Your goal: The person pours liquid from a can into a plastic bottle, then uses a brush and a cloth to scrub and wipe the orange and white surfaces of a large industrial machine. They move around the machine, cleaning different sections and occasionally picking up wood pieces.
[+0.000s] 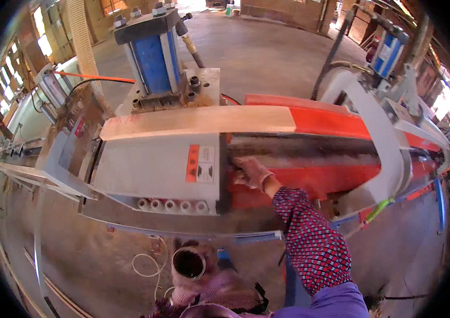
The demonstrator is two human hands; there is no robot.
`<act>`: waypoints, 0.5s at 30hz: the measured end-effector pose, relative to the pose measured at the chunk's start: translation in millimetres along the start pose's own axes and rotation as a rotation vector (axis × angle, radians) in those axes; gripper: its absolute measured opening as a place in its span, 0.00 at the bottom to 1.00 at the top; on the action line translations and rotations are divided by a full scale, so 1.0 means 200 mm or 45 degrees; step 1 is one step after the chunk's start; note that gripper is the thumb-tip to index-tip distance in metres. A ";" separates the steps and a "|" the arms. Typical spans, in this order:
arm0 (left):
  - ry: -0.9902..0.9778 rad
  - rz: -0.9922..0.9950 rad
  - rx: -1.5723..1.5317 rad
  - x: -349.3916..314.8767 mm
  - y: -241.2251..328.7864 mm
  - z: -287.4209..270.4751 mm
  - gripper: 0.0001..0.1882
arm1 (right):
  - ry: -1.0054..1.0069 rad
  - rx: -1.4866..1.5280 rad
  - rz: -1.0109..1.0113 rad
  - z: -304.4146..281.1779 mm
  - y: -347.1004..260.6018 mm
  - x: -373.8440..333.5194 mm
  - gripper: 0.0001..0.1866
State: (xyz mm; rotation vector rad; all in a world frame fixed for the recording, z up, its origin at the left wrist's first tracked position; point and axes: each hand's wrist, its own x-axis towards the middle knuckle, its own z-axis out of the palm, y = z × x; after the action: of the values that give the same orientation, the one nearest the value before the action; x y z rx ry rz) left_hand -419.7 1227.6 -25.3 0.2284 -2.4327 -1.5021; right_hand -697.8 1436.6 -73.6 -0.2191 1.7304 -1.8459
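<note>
My right hand (254, 172), in a pale pinkish glove, reaches to the right end of a grey machine housing (151, 164). Its fingers are bent at the dark gap there; whatever they hold, if anything, is hidden. Low in the picture, close to my body, a round open container (189, 263) with a dark inside is held in my left hand (212, 258), which is blurred and partly hidden. Along the top of the housing lies a light wooden board (198, 121), its right end resting over a red beam (331, 123).
Behind the board stands a blue cylinder (153, 63) with bolts on top. A curved white arm (381, 138) arches over the red bed at right, near a second blue cylinder (388, 53). Capped round fittings (172, 205) line the housing's front. A thin pale hose (148, 265) curls on the floor.
</note>
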 end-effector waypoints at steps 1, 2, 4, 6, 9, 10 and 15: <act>0.026 -0.061 -0.003 0.01 -0.03 -0.02 0.35 | -0.077 -0.024 0.010 0.05 0.03 0.12 0.12; 0.047 -0.108 -0.005 0.03 -0.06 -0.03 0.35 | -0.119 -0.035 0.055 0.09 0.06 0.21 0.12; 0.098 -0.213 -0.020 0.06 -0.09 -0.06 0.35 | -0.180 -0.053 0.139 0.15 0.13 0.33 0.12; 0.157 -0.286 -0.032 0.09 -0.14 -0.08 0.35 | -0.226 -0.058 0.201 0.19 0.17 0.41 0.11; 0.225 -0.391 -0.051 0.15 -0.18 -0.08 0.36 | -0.240 -0.085 0.268 0.18 0.21 0.47 0.11; 0.245 -0.419 -0.051 0.16 -0.20 -0.08 0.36 | -0.247 -0.094 0.285 0.18 0.22 0.48 0.11; 0.309 -0.525 -0.061 0.24 -0.27 -0.08 0.36 | -0.210 -0.167 0.355 0.13 0.30 0.56 0.11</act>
State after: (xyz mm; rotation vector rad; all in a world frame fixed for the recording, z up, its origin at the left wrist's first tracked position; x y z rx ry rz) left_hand -461.2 1177.0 -58.9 0.8936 -2.2421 -1.5760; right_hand -756.8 1356.9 -157.3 -0.1673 1.6750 -1.4761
